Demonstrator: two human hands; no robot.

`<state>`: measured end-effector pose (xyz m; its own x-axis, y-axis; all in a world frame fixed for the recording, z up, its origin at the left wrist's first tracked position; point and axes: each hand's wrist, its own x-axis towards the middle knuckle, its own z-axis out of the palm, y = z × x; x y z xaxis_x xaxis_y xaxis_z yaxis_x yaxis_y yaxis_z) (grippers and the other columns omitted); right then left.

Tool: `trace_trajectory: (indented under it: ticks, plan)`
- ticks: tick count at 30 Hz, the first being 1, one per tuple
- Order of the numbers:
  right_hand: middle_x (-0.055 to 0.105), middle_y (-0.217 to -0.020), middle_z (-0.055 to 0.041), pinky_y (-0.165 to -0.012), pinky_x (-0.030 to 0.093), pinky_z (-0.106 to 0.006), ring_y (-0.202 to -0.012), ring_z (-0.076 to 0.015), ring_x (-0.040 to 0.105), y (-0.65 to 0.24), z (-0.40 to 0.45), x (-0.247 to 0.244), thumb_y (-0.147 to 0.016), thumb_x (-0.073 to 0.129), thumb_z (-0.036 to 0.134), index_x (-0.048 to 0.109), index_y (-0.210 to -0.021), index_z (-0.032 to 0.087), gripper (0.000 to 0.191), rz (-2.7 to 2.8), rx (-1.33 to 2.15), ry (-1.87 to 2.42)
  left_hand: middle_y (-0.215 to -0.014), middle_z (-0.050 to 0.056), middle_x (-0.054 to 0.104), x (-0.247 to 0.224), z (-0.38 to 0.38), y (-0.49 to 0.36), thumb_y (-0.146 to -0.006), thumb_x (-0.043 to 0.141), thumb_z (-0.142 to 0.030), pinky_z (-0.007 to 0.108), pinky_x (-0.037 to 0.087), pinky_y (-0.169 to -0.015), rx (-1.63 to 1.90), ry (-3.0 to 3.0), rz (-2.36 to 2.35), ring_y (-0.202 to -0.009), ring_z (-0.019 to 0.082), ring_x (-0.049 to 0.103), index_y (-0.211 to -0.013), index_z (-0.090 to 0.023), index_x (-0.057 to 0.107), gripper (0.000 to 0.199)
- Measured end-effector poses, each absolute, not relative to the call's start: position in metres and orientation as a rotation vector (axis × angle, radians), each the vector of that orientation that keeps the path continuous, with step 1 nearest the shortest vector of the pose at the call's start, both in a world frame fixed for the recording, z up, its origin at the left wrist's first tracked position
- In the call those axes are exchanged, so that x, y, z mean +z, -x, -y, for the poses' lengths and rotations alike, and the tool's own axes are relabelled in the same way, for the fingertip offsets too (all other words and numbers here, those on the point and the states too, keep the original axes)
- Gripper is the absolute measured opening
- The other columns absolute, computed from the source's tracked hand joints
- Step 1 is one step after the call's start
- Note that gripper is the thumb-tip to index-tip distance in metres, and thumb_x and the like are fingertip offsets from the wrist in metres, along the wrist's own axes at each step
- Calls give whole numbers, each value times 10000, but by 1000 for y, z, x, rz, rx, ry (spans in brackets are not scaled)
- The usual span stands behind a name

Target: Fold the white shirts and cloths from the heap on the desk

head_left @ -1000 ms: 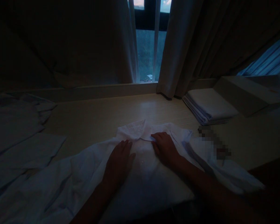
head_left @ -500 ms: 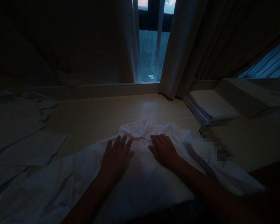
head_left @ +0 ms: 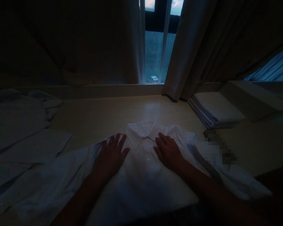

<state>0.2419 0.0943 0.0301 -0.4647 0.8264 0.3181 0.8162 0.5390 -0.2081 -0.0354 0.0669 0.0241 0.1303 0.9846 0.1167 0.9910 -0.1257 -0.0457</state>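
A white button-up shirt [head_left: 141, 175] lies front side up, its collar [head_left: 138, 133] pointing away from me and its sleeves spread to both sides. My left hand [head_left: 112, 152] rests flat on the shoulder left of the collar, fingers apart. On the other side of the button line, my right hand [head_left: 168, 150] lies on the cloth just right of the collar, its fingers stretched out and thumb apart. Neither hand grips anything. One small button shows between the hands below the collar. The room is dim, so fine folds are hard to see.
The shirt lies on a pale wooden surface [head_left: 103, 113]. More white garments [head_left: 19, 122] lie at the left. At the right are a folded white stack [head_left: 217, 108], a box [head_left: 252, 97] and a pixelated item [head_left: 220, 147]. Curtains [head_left: 191, 47] frame a window [head_left: 155, 53] behind.
My left hand has moved left from beside the collar onto the shoulder, uncovering the left collar point. My right hand stays right of the collar. The view has shifted slightly.
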Motion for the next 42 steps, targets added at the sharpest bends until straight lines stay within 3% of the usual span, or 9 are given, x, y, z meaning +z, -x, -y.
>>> trace_trajectory:
  ticks: [5,10,16,21,24,29,35,39,42]
  plan:
    - [424,-1422,-174,-1041,358,-449,-1298,-291,380,-248,-95,27,-935,473,338,533,-1245,147,369,2379,13,1362,-1541,80,304,24,-74,33,-926,273,-503,488,193,-1124,-93,2290,2002,-1409,280,265,-1454,-249,314,588]
    - [513,-1342,-171,-986,397,-425,-1197,-275,488,-258,-103,33,-963,421,381,530,-1255,149,388,2353,3,1481,-1471,116,411,37,-65,26,-909,290,-537,490,278,-1054,-93,2155,2107,-1334,305,373,-1402,-230,394,590]
    - [671,-1052,-115,-897,433,-377,-984,-242,593,-265,-121,46,-961,422,327,612,-1139,171,303,2330,-3,1556,-976,142,661,56,-65,31,-927,245,-478,437,393,-858,-75,2071,2137,-965,286,583,-1038,-167,635,511]
    - [602,-1221,-132,-1013,381,-381,-1152,-237,513,-247,-153,50,-953,412,256,561,-1230,134,337,2225,23,1404,-1352,128,528,42,-79,42,-932,300,-366,437,289,-1029,-362,2049,2058,-1273,269,418,-1306,-165,497,469]
    - [577,-1263,-140,-1034,371,-373,-1185,-219,497,-217,-173,51,-944,421,238,527,-1279,123,371,2247,155,1310,-1287,113,580,34,-86,48,-935,291,-362,419,291,-1024,-422,2056,2162,-1214,245,473,-1301,-168,504,466]
    - [595,-1272,-62,-1006,377,-341,-1169,-184,509,-145,-198,62,-957,404,225,550,-1282,219,357,2458,389,1194,-1032,97,654,42,-86,51,-923,299,-436,403,370,-866,-437,2014,2245,-1000,255,557,-1138,-235,633,445]
    - [577,-1269,-29,-897,384,-432,-1142,-278,466,-95,-204,85,-905,469,189,543,-1275,431,448,2826,272,1186,-997,92,664,49,-83,50,-891,387,-391,401,375,-852,-580,2055,2260,-987,251,568,-988,-215,663,341]
    - [643,-1142,-54,-910,350,-396,-1121,-263,471,-97,-210,93,-889,521,201,699,-1041,306,256,2898,120,1075,-992,69,683,53,-81,52,-899,385,-339,357,391,-859,-681,2120,2250,-931,206,607,-1012,-205,622,294]
    - [683,-1061,-66,-905,349,-335,-1063,-218,518,-106,-214,96,-908,506,185,690,-1058,232,242,2793,98,1108,-974,66,680,58,-78,55,-914,360,-348,316,418,-762,-644,2019,2355,-875,195,622,-1045,-209,590,299]
